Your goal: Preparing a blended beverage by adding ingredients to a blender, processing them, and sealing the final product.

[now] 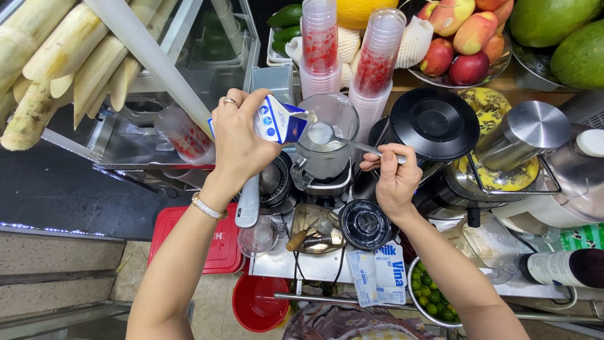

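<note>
Peeled pale sugarcane stalks lean at the far left above a steel press. The left forearm rises from the lower left, a bracelet at the wrist and a ring on 1 finger, and the left hand is clamped around a small blue-and-white carton, tipped so its torn corner points right, over a metal spoon. The spoon's bowl, holding white liquid, sits above the open mouth of a clear blender jug standing on its base at the middle of the bench. The right arm comes up from the lower right, and the right hand is closed on the spoon's handle, fingers pinched together. Behind the jug stand 2 tilted stacks of clear plastic cups with red printing. Below the hands, a red lidded box lies at the bench's left edge, a black round lid rests near the right wrist, and 2 flat white-and-blue sachets lie at the front. Right of them a steel bowl holds small green limes. A black round lid covers a machine to the right, with red apples behind.
</note>
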